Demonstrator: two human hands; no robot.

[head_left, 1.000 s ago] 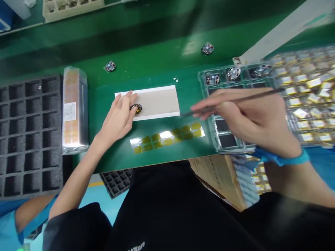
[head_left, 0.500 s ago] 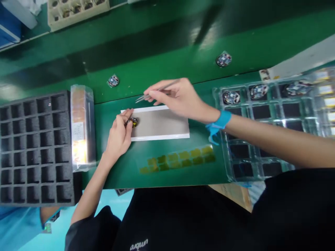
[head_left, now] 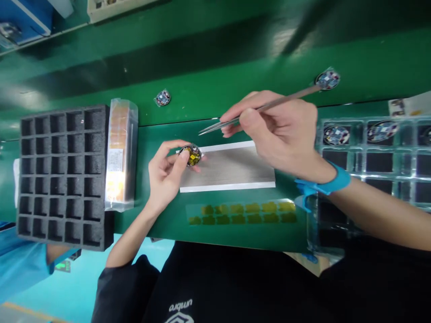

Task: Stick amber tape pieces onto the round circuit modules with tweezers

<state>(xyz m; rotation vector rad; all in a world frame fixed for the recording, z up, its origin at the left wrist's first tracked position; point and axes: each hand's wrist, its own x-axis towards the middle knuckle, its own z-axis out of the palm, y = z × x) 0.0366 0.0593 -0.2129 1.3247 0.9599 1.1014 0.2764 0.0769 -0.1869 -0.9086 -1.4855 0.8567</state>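
Observation:
My left hand [head_left: 164, 172] pinches a small round circuit board [head_left: 191, 156] by its edge, thumb on top. Shiny yellow film shows on the board's upper face. A pair of metal tweezers [head_left: 266, 105] rests in my right hand [head_left: 283, 130], the fingers closed around it. The tips point left and stop a little above and right of the board, apart from it, with nothing visible between them. Beneath both hands lies a grey sheet with white edges [head_left: 232, 168]. Nearer my body is a clear strip carrying rows of yellow film pieces [head_left: 240, 213].
A black foam tray with square pockets [head_left: 60, 179] stands left, beside a plastic-wrapped orange pack [head_left: 117, 157]. At right, a clear compartment tray [head_left: 350, 157] holds several round boards. Further boards lie behind, one left [head_left: 163, 97] and one right [head_left: 328, 79]. A co-worker's blue sleeve [head_left: 23, 269] shows lower left.
My left hand has raised the round board off the sheet and tilted its yellow face into view. My right hand, still gripping the tweezers, appears closer and further right as the view has shifted.

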